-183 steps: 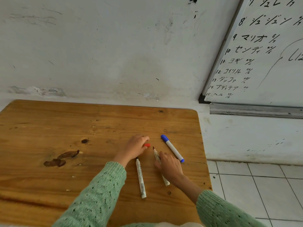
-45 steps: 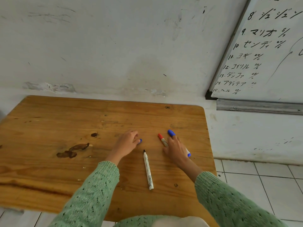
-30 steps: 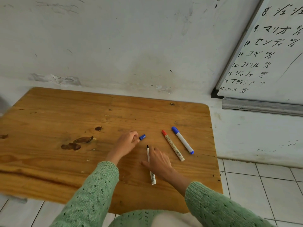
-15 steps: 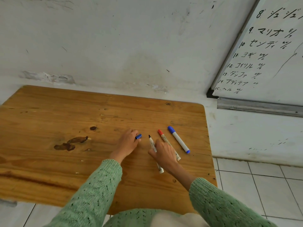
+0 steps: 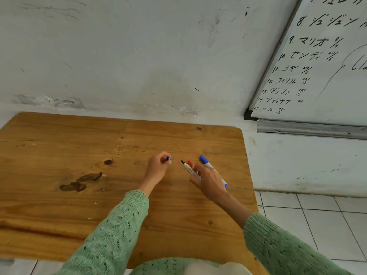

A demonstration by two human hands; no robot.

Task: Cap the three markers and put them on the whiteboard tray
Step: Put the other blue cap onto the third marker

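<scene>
My left hand (image 5: 157,168) pinches the cap (image 5: 168,158); my right hand (image 5: 208,180) grips the open marker (image 5: 187,168) above the table (image 5: 59,195) (red and blue lie beside). I should line tip and cap up, then push straight.

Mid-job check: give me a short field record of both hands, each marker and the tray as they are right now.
left hand: pinches a small blue cap above the table
right hand: holds the uncapped marker, black tip bare, pointing toward the cap
red-capped marker: capped, right beside the uncapped one, mostly hidden by the right hand
blue-capped marker: capped, on the table, partly under the right hand
whiteboard tray: no marker in the visible part
capped: two of three
</scene>
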